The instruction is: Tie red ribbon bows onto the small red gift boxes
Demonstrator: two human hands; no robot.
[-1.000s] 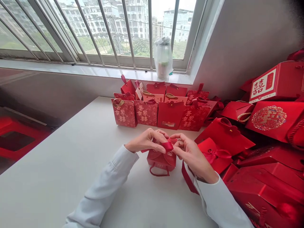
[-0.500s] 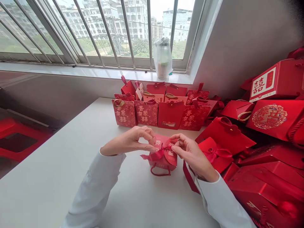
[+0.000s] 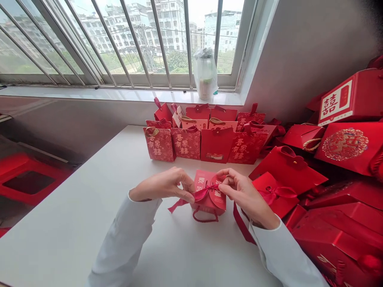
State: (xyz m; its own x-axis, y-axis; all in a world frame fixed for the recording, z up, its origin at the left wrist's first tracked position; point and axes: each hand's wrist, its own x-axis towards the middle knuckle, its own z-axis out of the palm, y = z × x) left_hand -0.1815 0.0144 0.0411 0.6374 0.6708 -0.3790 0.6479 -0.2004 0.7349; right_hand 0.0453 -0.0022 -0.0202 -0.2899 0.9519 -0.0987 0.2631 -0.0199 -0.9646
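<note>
A small red gift box [image 3: 210, 203] with pale lettering sits on the white table [image 3: 167, 247], its cord handle lying at the near side. Across its top runs a dark red ribbon [image 3: 203, 193], crossed at the middle. My left hand [image 3: 167, 185] pinches the ribbon at the box's left edge, and a loose end hangs past the fingertips. At the right of the crossing, my right hand [image 3: 243, 193] holds the ribbon between thumb and fingers. The other ribbon end trails down beneath my right wrist.
Rows of red gift bags [image 3: 187, 143] stand behind the box. Larger red boxes [image 3: 338, 227] are piled along the right side. A wrapped jar [image 3: 206, 77] is on the windowsill. A red stool [image 3: 26, 179] stands left of the table.
My left hand has moved down and slightly left relative to the box, now gripping the ribbon, which is drawn out leftward. My right hand keeps its hold. The whole view has shifted slightly.
</note>
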